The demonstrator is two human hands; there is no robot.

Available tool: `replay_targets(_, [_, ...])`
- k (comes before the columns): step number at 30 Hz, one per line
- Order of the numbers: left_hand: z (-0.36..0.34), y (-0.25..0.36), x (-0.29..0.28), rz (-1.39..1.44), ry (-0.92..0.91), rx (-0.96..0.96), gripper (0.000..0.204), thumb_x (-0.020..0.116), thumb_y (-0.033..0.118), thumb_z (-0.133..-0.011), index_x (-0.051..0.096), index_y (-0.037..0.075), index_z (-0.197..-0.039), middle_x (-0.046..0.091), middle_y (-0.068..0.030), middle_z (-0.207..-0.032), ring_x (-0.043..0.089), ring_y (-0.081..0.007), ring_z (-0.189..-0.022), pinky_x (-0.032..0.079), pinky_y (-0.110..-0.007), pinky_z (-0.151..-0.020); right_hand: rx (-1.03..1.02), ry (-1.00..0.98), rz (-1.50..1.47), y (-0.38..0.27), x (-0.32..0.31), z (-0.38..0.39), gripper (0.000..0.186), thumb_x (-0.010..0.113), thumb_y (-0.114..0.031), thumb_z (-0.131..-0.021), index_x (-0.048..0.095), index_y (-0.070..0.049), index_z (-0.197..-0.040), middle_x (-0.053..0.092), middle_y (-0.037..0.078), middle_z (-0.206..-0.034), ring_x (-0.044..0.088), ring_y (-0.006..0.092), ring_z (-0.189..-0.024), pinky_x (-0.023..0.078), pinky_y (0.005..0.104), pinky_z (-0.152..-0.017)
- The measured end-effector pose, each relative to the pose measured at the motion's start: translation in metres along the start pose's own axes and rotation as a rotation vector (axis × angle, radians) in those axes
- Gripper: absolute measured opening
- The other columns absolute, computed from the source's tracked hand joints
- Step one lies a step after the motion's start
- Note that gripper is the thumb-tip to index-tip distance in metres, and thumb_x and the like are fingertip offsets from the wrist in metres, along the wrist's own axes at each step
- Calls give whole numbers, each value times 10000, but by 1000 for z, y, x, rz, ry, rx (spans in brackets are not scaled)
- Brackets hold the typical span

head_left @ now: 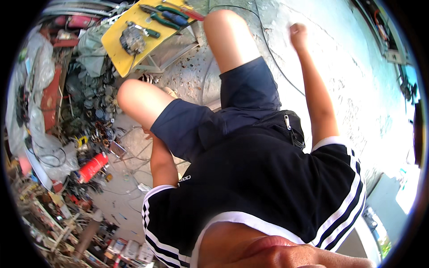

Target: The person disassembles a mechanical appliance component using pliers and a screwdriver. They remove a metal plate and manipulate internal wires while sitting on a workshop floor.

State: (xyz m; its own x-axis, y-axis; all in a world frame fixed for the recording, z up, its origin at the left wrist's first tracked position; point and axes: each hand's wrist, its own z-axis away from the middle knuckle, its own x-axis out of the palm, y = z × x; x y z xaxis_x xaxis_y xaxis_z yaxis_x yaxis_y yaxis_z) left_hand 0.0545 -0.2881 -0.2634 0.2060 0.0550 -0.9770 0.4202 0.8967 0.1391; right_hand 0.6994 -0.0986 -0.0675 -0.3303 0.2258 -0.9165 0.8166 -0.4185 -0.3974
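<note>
My right hand [298,34] is held out at the upper right, over the pale floor. Its fingers are curled into a fist, slightly blurred, and whatever it may hold is hidden. Beside my left thigh my left hand [147,133] hangs low, mostly covered by the leg, so its fingers barely show. Beyond my knees stands a low yellow table [111,40]. A grey metal machine part [132,40] lies on it, with a green-handled tool [152,33] against it. Green-handled pliers [164,20], a blue-handled tool [175,18] and a red-handled tool [193,13] lie near its far edge.
To the left are heaped metal parts [91,98], clear plastic sheeting [40,80] and a red cylinder [93,167]. More clutter [67,228] fills the lower left. A dark cable [272,53] runs across the floor between my right knee and right hand.
</note>
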Motion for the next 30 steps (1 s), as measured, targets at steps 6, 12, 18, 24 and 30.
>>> replay_targets(6, [38, 2, 5, 1, -69, -18, 834, 596, 565, -841, 223, 210, -1496, 332, -151, -1499, 306, -329, -1391, 161, -689, -1054, 112, -634, 373, 64, 78, 101, 670, 623, -196, -865, 354, -325, -1464, 413, 129, -1485, 455, 343, -1317, 360, 592, -1040])
replay_targets(12, [20, -4, -41, -37, -87, 19, 841, 612, 541, -837, 230, 174, -1490, 339, -164, -1493, 323, -334, -1380, 184, -658, -1057, 93, -912, 84, 115, 182, 110, 611, 706, -273, -815, 476, -213, -1377, 572, 156, -1291, 555, 324, -1192, 440, 519, -981])
replay_targets(18, [16, -16, -65, -46, -83, -9, 849, 628, 517, -833, 238, 138, -1484, 345, -178, -1488, 340, -339, -1368, 207, -627, -1060, 97, -721, 254, 64, 129, 34, 560, 699, -368, -823, 530, -265, -1347, 482, 97, -1417, 430, 322, -1328, 316, 691, -1028])
replay_targets(24, [18, -23, -73, -35, -81, -49, 856, 644, 493, -829, 245, 102, -1478, 352, -192, -1482, 357, -345, -1356, 229, -595, -1063, 52, 42, -335, 22, 139, -75, 411, 640, -366, -853, 653, -126, -1186, 635, 185, -1179, 613, 335, -1088, 475, 436, -928])
replay_targets(30, [30, -32, -75, -21, -52, -96, 864, 660, 469, -825, 253, 66, -1472, 359, -205, -1476, 374, -350, -1344, 252, -564, -1066, 56, 124, -730, -72, 204, -25, 373, 627, -331, -878, 645, -82, -1156, 643, 214, -1090, 572, 387, -1098, 460, 449, -939])
